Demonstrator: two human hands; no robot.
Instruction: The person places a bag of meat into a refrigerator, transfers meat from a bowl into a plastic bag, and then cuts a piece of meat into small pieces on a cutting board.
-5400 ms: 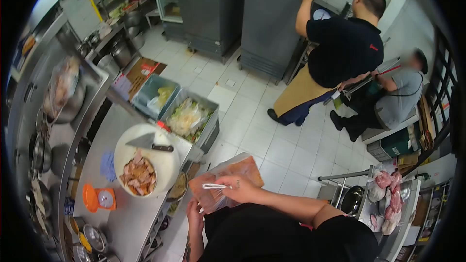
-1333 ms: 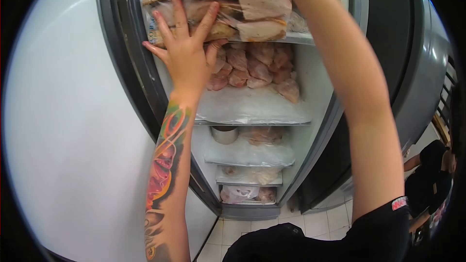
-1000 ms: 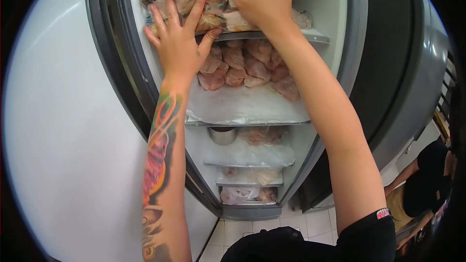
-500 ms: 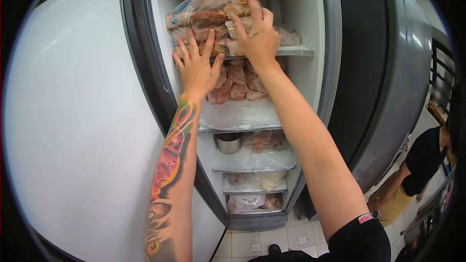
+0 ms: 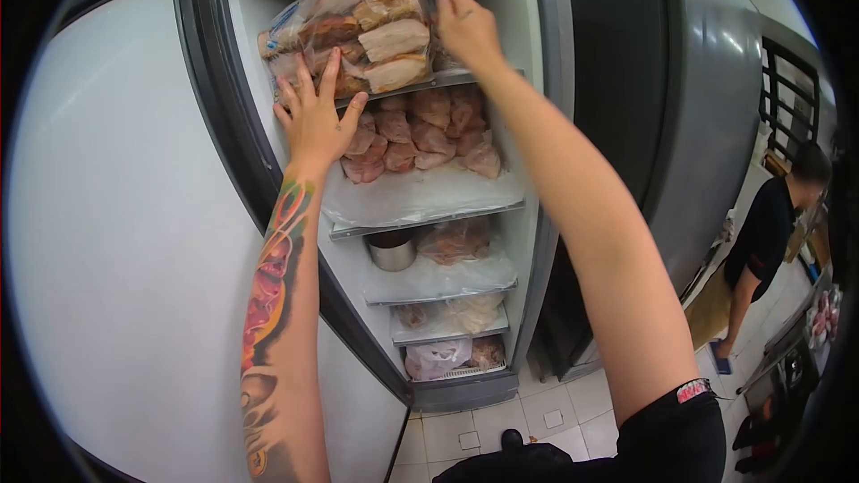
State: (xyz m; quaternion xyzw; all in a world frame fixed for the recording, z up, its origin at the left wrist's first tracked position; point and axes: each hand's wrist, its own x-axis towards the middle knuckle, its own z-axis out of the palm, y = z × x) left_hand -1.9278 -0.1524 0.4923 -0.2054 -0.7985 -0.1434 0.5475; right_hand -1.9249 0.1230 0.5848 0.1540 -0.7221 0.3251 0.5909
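Observation:
A clear plastic bag point(image 5: 344, 13) of thick, browned meat slabs fills the left of the freezer's top shelf. Against its lower front lies my left hand point(image 5: 315, 116), open with fingers spread. Up beside the bag's right side is my right hand point(image 5: 467, 31), its fingers curled in and partly hidden; what they grip, if anything, cannot be made out. Just under that hand, part of another plastic-wrapped item point(image 5: 442, 55) shows. Pale pink raw meat pieces point(image 5: 431, 139) sit in a row on the shelf below.
Lower freezer shelves hold a metal pot point(image 5: 392, 253), a bag of reddish food point(image 5: 455, 241) and more bags point(image 5: 438, 358). A white door panel point(image 5: 134, 215) stands left, a dark grey fridge point(image 5: 684, 143) right. A person in a black shirt point(image 5: 762, 231) stands farther right.
My right hand has left the front of the bag and moved to its right side, uncovering the slabs there. My left hand stays on the bag. The camera view has shifted.

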